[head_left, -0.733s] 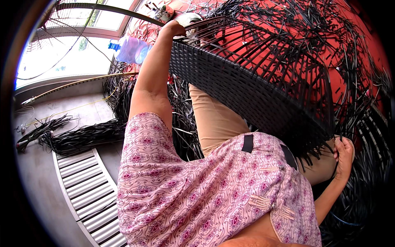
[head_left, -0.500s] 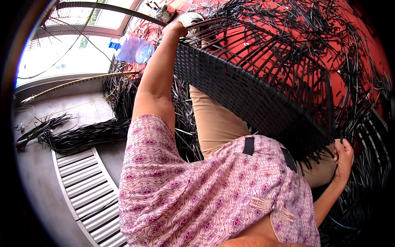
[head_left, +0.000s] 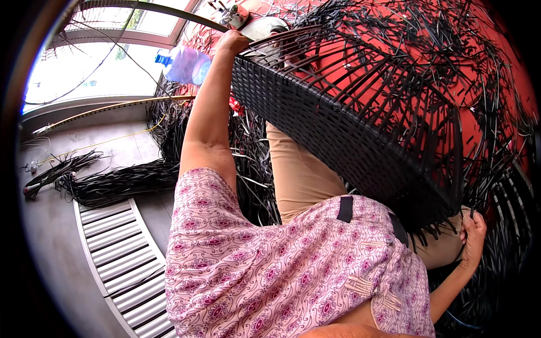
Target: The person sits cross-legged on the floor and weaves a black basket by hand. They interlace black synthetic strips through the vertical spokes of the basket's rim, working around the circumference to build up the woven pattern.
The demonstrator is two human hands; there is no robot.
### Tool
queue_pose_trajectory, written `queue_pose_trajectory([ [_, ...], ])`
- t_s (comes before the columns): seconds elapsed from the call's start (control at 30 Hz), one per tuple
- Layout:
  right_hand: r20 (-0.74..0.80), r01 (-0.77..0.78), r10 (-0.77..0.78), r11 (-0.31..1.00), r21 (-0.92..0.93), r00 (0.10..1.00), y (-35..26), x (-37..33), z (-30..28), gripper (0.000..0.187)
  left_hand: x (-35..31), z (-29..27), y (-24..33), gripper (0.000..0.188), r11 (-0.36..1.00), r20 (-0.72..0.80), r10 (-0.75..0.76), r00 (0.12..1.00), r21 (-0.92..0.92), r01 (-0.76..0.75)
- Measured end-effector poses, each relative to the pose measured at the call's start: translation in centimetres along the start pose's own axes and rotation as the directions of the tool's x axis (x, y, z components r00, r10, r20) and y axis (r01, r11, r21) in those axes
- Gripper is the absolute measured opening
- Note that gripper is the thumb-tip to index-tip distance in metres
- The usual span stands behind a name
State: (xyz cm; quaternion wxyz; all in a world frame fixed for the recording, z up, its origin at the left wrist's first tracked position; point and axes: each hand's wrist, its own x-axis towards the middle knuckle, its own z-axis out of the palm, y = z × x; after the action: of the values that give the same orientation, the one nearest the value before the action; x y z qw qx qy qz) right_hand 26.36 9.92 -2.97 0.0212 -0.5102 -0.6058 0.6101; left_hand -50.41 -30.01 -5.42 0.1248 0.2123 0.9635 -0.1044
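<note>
A black woven rattan-like panel (head_left: 332,124) leans across my lap, its weave tight along the near side. Loose long strands (head_left: 360,67) fan out from its upper edge. At the panel's far left corner is my left hand (head_left: 232,41), arm stretched out, its fingers curled; what they hold is hidden. Low on the right, beside the panel's near corner, my right hand (head_left: 473,230) is closed with the fingertips pinched on a thin black strip (head_left: 471,213). Short strand ends (head_left: 431,230) hang from the corner close to it.
Cut black strips (head_left: 434,34) litter the red floor covering (head_left: 501,62). A bundle of strips (head_left: 124,183) lies on the left beside a white slatted grille (head_left: 115,239). Beyond my left forearm rests a clear plastic bottle (head_left: 189,65). A curved dark band (head_left: 163,8) runs along the window.
My left hand has shifted a little left, off the upper strands towards the panel's corner. My right hand has moved slightly down, still closed. The whole view has shifted slightly.
</note>
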Motion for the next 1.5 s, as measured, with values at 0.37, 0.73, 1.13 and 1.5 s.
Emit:
queue_pose_trajectory([
  [0.37, 0.116, 0.024, -0.018, 0.998, -0.053, 0.993, -0.9, 0.3, -0.1, 0.026, -1.6, -1.1, 0.0, 0.033, 0.975, -0.102, -0.213, 0.972, 0.037, 0.218],
  [0.73, 0.076, 0.04, -0.034, 0.997, -0.073, 0.997, -0.9, 0.5, -0.1, 0.024, -4.6, -2.4, 3.2, 0.034, 0.977, -0.07, -0.165, 0.984, 0.126, 0.173],
  [1.13, 0.063, 0.096, -0.091, 0.991, -0.089, 0.994, -1.3, 0.6, 0.9, 0.025, -7.2, -1.4, 6.2, 0.026, 0.927, -0.21, 0.037, 0.977, 0.372, 0.044],
  [1.5, 0.062, 0.111, -0.106, 0.991, -0.075, 0.992, -1.1, 0.6, 1.2, 0.025, -6.6, -1.1, 6.7, 0.025, 0.895, -0.186, 0.102, 0.977, 0.447, -0.008],
])
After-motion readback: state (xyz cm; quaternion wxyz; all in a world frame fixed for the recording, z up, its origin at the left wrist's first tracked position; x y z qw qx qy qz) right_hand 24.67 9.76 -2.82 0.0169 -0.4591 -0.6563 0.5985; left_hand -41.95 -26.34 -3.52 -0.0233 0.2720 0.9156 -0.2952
